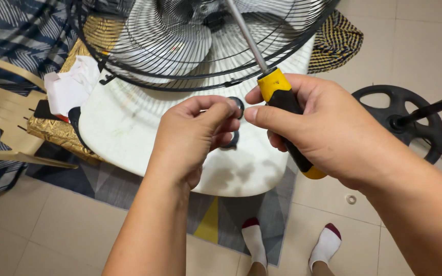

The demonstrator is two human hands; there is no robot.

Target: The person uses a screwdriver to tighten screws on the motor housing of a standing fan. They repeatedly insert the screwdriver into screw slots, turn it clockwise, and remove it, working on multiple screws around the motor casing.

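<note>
Over the white tabletop [129,128], two hands meet.
Left hand [190,135] pinches a small black ring [237,106]; right hand [323,130] grips a yellow-black screwdriver [282,99] beneath the fan grille [144,66].

One head-worn camera looks steeply down — close over a white table [129,128].

There are no labels, signs or screens here. The one thing that may be a package is a gold foil bundle [57,130] at about nine o'clock, lying half under the edge of the white worktop [129,128]. It is flat, crinkled and shiny gold. White crumpled paper [72,84] lies on top of it. No printing can be made out on it.
</note>
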